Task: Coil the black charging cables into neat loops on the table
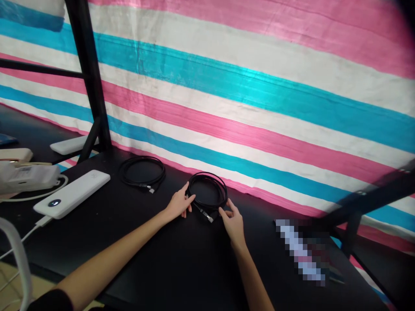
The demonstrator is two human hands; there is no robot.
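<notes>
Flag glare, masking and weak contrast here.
Head view: glare on the striped sheet, strongest on blue; head view: pixel blocks mask a patch on the black table, at right; head view: the black cable coil between left hand and right hand contrasts weakly with the table.

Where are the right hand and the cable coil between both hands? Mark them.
Right hand (234,222), head view: back of the hand.
Cable coil (224,192), head view: right side of the ring.
</notes>
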